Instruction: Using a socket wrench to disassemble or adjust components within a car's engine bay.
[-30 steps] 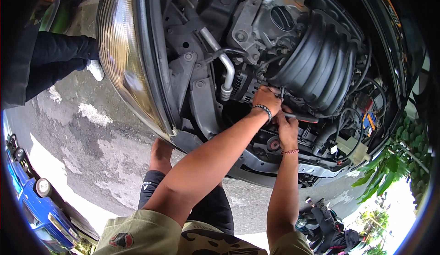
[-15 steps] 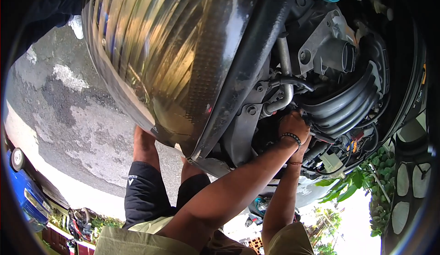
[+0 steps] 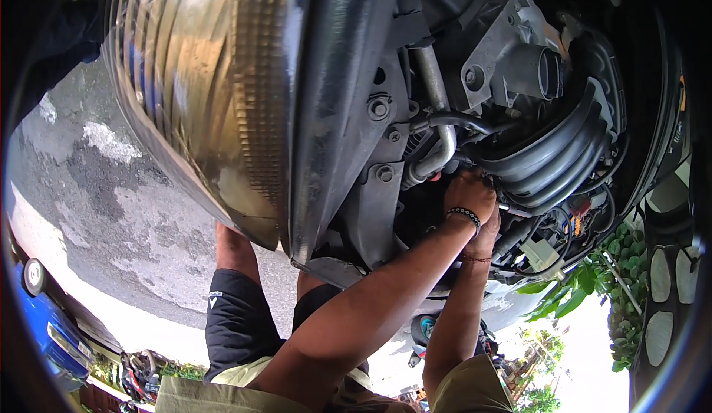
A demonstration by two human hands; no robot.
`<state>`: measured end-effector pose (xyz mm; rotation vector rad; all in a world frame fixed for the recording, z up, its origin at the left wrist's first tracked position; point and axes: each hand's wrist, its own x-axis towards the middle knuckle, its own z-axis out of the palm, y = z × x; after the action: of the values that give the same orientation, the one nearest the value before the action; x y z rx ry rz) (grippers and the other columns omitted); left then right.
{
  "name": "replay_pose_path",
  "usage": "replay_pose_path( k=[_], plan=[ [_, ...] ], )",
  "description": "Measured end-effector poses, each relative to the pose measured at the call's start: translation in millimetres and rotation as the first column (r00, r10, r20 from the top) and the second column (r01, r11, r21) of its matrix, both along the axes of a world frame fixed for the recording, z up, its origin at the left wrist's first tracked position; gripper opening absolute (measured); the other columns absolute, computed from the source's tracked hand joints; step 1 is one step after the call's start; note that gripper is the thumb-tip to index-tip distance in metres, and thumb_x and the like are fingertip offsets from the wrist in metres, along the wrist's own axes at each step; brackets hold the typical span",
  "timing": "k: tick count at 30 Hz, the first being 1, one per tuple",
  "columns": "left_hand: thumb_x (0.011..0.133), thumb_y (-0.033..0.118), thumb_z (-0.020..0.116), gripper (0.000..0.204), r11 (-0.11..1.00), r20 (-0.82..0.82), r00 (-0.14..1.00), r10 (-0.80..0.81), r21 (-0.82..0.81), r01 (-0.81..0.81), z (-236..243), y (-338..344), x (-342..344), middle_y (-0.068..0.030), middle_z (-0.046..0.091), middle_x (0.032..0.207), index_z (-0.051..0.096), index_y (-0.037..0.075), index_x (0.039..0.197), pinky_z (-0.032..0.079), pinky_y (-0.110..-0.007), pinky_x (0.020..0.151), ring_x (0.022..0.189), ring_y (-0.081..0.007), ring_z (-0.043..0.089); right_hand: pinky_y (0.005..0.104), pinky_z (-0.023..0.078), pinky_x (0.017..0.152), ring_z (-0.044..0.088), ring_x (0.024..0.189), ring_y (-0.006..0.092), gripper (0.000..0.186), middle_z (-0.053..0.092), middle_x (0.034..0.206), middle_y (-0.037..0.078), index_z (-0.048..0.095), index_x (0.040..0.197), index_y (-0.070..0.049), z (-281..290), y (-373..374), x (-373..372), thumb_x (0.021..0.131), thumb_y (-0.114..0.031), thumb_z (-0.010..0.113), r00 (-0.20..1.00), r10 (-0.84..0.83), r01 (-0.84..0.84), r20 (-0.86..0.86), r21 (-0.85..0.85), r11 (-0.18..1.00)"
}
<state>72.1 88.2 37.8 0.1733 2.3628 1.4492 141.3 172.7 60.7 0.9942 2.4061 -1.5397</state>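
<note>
Both my hands are together deep in a car's engine bay, beside a ribbed black intake manifold (image 3: 545, 164). My left hand (image 3: 471, 194), with a patterned black-and-white bracelet, is closed, fingers curled down into the gap by a bent metal pipe (image 3: 445, 142). What its fingers grip is hidden. Partly behind it is my right hand (image 3: 487, 231), with a thin reddish bracelet at the wrist; its fingers do not show. A slim, bright-tipped rod (image 3: 513, 209) juts out next to my hands; I cannot tell its kind or which hand touches it.
A large headlight (image 3: 185, 101) and a black front crossmember (image 3: 334, 101) border the bay on the left. A bolted bracket (image 3: 382, 212) stands near my left forearm. Wiring and a pale connector (image 3: 541, 257) lie to the right. A blue vehicle (image 3: 55, 339) is at lower left.
The view has shifted, so the headlight and engine parts sit further left. My hands stay at the same spot by the manifold; the rod beside them now shows a bright end.
</note>
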Motion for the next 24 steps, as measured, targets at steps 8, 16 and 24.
replay_pose_path(
  k=[8,16,24],
  plan=[
    [0.084,0.016,0.057,0.018,0.988,-0.26,0.957,-0.13,0.044,0.147,-22.0,-15.4,-4.3,-0.0081,0.072,0.087,0.072,0.006,0.083,0.055,-0.034,0.073,0.08,-0.0231,0.069,0.02,0.039,0.071,0.046,0.082,0.0058,0.017,0.053,0.094,0.001,0.049,0.109,-0.005,10.3,-38.5,-26.7,0.102,-0.021,0.05,0.954,-0.133,0.129,-0.269,-0.033,0.991],
    [0.086,0.013,0.065,0.025,0.944,0.37,0.92,-0.133,0.331,0.003,12.5,-35.9,-27.8,-0.0145,0.071,0.09,0.066,-0.003,0.105,0.05,-0.031,0.081,0.09,-0.0201,0.068,0.0334,0.045,0.063,0.053,0.066,0.0152,0.037,0.055,0.069,0.002,0.058,0.089,0.003,14.3,-24.8,-30.7,0.1,-0.032,0.054,0.969,-0.243,0.246,-0.043,0.101,0.964],
    [0.086,0.017,0.071,0.066,0.837,0.547,0.652,-0.525,0.195,0.511,80.2,-82.8,-2.6,-0.017,0.067,0.116,0.038,-0.006,0.137,0.05,-0.033,0.093,0.108,-0.0233,0.066,0.0452,0.048,0.064,0.06,0.073,0.0452,0.038,0.062,0.071,0.026,0.065,0.089,0.005,33.4,-18.4,-30.6,0.089,-0.033,0.067,1.0,-0.016,0.019,-0.012,0.29,0.957]
  ],
)
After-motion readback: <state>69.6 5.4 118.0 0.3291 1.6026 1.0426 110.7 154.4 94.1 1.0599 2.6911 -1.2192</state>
